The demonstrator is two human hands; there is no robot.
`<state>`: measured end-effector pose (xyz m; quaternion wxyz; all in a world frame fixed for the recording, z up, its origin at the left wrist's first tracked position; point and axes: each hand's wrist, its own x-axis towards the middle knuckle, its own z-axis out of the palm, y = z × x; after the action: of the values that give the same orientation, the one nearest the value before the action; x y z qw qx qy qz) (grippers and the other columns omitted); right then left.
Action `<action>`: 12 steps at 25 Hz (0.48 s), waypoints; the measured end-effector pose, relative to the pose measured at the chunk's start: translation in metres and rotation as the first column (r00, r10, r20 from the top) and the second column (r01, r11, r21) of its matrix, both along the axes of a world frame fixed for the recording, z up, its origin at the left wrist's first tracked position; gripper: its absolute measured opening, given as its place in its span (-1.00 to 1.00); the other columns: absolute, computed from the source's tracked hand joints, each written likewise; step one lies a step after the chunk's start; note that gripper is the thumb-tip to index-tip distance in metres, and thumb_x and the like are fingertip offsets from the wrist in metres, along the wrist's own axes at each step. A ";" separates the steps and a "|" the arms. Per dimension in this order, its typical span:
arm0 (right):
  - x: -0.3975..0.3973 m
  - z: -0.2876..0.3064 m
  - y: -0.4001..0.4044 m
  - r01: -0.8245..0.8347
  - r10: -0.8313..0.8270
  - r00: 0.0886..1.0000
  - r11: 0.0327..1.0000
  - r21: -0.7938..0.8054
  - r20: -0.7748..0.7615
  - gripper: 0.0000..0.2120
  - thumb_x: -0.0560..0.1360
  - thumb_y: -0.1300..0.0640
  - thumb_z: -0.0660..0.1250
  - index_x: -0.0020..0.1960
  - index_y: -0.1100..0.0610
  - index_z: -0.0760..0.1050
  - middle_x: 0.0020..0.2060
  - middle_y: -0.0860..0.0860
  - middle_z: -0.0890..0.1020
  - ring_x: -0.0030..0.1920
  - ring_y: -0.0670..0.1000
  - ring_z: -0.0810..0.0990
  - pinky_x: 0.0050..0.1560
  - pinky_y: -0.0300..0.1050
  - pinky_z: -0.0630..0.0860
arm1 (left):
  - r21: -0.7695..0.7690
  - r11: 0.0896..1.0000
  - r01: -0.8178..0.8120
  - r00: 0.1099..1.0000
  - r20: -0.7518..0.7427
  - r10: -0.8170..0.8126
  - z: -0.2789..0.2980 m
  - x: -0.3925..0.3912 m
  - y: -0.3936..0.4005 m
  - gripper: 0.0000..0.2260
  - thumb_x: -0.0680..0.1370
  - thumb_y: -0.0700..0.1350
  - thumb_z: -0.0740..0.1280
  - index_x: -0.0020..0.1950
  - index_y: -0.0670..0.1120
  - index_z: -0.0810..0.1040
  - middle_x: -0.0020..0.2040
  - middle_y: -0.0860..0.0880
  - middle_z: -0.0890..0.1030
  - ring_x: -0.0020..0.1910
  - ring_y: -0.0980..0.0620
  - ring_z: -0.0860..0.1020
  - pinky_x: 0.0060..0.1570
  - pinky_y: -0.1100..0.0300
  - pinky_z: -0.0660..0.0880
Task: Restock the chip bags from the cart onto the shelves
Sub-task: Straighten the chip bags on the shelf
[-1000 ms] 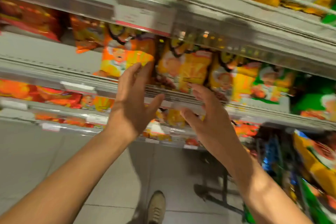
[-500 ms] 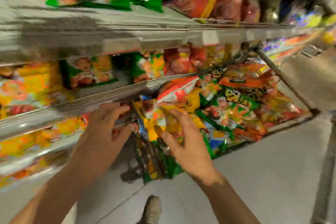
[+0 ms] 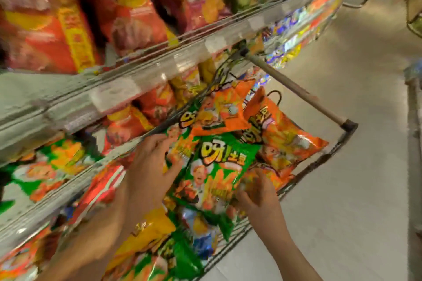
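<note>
Green chip bag (image 3: pixel 217 173) lies face-up on top of the pile in the wire cart (image 3: pixel 328 159), not yet lifted clear. Left hand (image 3: pixel 148 173) rests on its left edge, fingers spread and lightly bent over a neighbouring green bag; whether the thumb has a real hold I cannot tell. Right hand (image 3: pixel 258 196) is at the bag's lower right corner, fingers curled in and apparently pinching the edge, though blur hides the fingertips. Just beyond it, two orange chip bags (image 3: pixel 285 137) lean across each other near the cart handle (image 3: pixel 294 91). Nearer the camera lie more bags, among them a yellow bag (image 3: pixel 146 235). So the cart is well loaded: most of the restocking appears left to do. The shelves (image 3: pixel 127 89) beside the cart, to the left, already carry stock: red bags (image 3: pixel 52 29) on the upper tier, green-and-orange bags (image 3: pixel 48 166) lower down, and a pale stretch of bare shelf at far left. Judged step: picking the next bag. Placement comes after.
</note>
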<state>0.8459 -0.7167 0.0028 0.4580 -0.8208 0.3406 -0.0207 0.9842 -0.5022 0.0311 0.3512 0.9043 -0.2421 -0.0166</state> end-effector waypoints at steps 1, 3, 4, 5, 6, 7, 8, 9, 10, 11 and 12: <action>0.004 -0.003 -0.012 0.037 -0.037 0.999 0.997 0.072 -0.010 -0.31 0.53 0.05 0.42 0.57 0.03 0.18 0.38 0.11 0.47 0.37 0.14 0.47 0.34 0.22 0.45 | 0.023 0.999 0.024 1.000 0.018 -0.025 0.002 0.016 -0.024 -0.57 0.56 -0.04 0.43 0.40 -0.12 0.51 0.35 -0.10 0.47 0.38 -0.10 0.40 0.36 0.16 0.26; 0.012 -0.013 -0.030 0.092 -0.092 0.996 0.963 0.254 -0.008 -0.35 0.52 0.03 0.44 0.51 -0.13 0.23 0.34 0.01 0.54 0.32 0.08 0.54 0.28 0.25 0.52 | 0.047 0.999 0.025 0.997 -0.068 -0.021 0.005 0.048 -0.073 -0.49 0.59 0.14 0.34 0.48 -0.03 0.40 0.41 -0.03 0.39 0.43 -0.04 0.33 0.35 0.10 0.29; 0.016 -0.018 -0.034 0.090 -0.089 0.996 0.945 0.315 -0.016 -0.46 0.51 0.03 0.45 0.40 -0.26 0.32 0.23 -0.11 0.63 0.21 -0.01 0.62 0.21 0.23 0.57 | 0.023 1.000 -0.018 0.982 -0.185 0.022 0.005 0.063 -0.094 -0.45 0.58 0.22 0.30 0.50 0.00 0.36 0.43 -0.02 0.37 0.42 -0.03 0.34 0.31 0.09 0.31; 0.020 -0.023 -0.037 0.072 -0.067 0.997 0.937 0.342 -0.027 -0.56 0.51 0.02 0.46 0.25 -0.35 0.38 0.08 -0.21 0.68 0.08 -0.10 0.67 0.14 0.20 0.61 | -0.031 0.995 -0.095 0.938 -0.338 0.079 0.006 0.076 -0.112 -0.40 0.56 0.30 0.27 0.50 0.02 0.35 0.44 -0.02 0.38 0.38 -0.02 0.37 0.24 0.07 0.32; 0.022 -0.027 -0.038 0.050 -0.038 0.998 0.932 0.358 -0.041 -0.64 0.50 -0.01 0.46 0.18 -0.32 0.41 -0.03 -0.24 0.70 -0.02 -0.14 0.68 0.08 0.14 0.65 | -0.090 0.978 -0.191 0.863 -0.489 0.123 0.005 0.088 -0.128 -0.36 0.54 0.37 0.25 0.49 0.02 0.36 0.45 -0.03 0.41 0.35 -0.03 0.40 0.19 0.05 0.35; 0.025 -0.031 -0.039 0.010 0.011 0.999 0.927 0.376 -0.051 -0.67 0.49 -0.06 0.46 0.18 -0.26 0.42 -0.07 -0.23 0.71 -0.07 -0.16 0.69 0.02 0.04 0.67 | -0.111 0.958 -0.264 0.791 -0.593 0.149 0.002 0.098 -0.141 -0.31 0.51 0.42 0.24 0.50 0.01 0.36 0.47 -0.05 0.42 0.37 -0.07 0.42 0.19 0.01 0.36; 0.028 -0.033 -0.038 -0.041 0.067 0.996 0.922 0.384 -0.055 -0.65 0.48 -0.12 0.46 0.20 -0.20 0.42 -0.09 -0.22 0.71 -0.12 -0.21 0.68 -0.06 -0.12 0.66 | -0.093 0.950 -0.298 0.738 -0.654 0.168 -0.002 0.104 -0.149 -0.26 0.49 0.44 0.25 0.53 0.02 0.33 0.50 -0.06 0.39 0.42 -0.11 0.40 0.24 -0.04 0.36; 0.032 -0.034 -0.037 -0.087 0.115 0.992 0.915 0.393 -0.048 -0.62 0.46 -0.16 0.47 0.20 -0.18 0.41 -0.13 -0.23 0.70 -0.16 -0.27 0.66 -0.18 -0.30 0.60 | -0.064 0.947 -0.314 0.696 -0.694 0.184 -0.006 0.108 -0.154 -0.21 0.47 0.44 0.28 0.56 0.02 0.29 0.54 -0.07 0.35 0.47 -0.15 0.36 0.32 -0.09 0.34; 0.037 -0.036 -0.037 -0.112 0.142 0.989 0.910 0.400 -0.047 -0.60 0.45 -0.17 0.48 0.20 -0.16 0.40 -0.17 -0.24 0.69 -0.21 -0.31 0.64 -0.27 -0.41 0.51 | -0.031 0.945 -0.327 0.667 -0.716 0.208 -0.009 0.111 -0.158 -0.18 0.45 0.42 0.33 0.59 0.02 0.26 0.57 -0.08 0.32 0.50 -0.16 0.33 0.38 -0.11 0.31; 0.041 -0.038 -0.037 -0.117 0.149 0.988 0.905 0.409 -0.046 -0.58 0.44 -0.16 0.49 0.19 -0.16 0.39 -0.18 -0.23 0.67 -0.25 -0.32 0.63 -0.31 -0.44 0.47 | 0.003 0.943 -0.332 0.638 -0.735 0.228 -0.011 0.114 -0.160 -0.18 0.44 0.38 0.38 0.58 0.02 0.27 0.56 -0.09 0.33 0.48 -0.16 0.35 0.40 -0.11 0.29; 0.044 -0.041 -0.036 -0.110 0.141 0.989 0.901 0.419 -0.043 -0.58 0.44 -0.14 0.50 0.18 -0.16 0.38 -0.17 -0.22 0.67 -0.27 -0.32 0.62 -0.32 -0.44 0.46 | 0.033 0.949 -0.314 0.617 -0.753 0.230 -0.012 0.116 -0.161 -0.20 0.42 0.33 0.44 0.55 0.01 0.33 0.52 -0.09 0.39 0.43 -0.15 0.40 0.40 -0.11 0.31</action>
<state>0.8901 -0.7526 -0.0379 0.6097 -0.7252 0.2998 0.1113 1.1003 -0.6637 0.0189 0.4632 0.8237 0.0631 -0.3209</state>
